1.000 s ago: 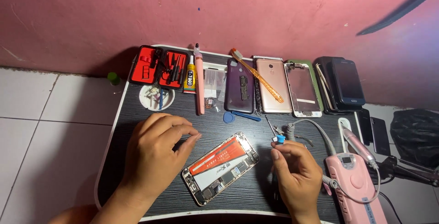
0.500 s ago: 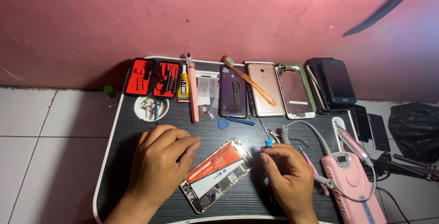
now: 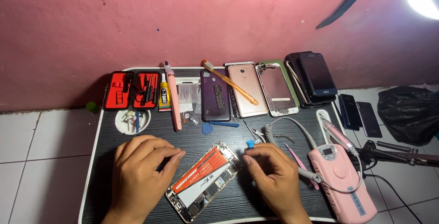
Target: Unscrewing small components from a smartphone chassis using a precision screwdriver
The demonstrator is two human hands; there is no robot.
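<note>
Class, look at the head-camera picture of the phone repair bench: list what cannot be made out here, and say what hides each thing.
- Tool under the blue cap: its shaft is hidden by the right hand.
- Opened phone: its left edge is covered by the left hand; its small parts are too fine to identify.
- Round dish: contents too small.
- Pink device: lower end cut by the frame edge.

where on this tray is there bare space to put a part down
Bare patches: the table left of the left hand below the white dish, and between blue pick and opened phone. The phone row and pink drill unit side are crowded.
</note>
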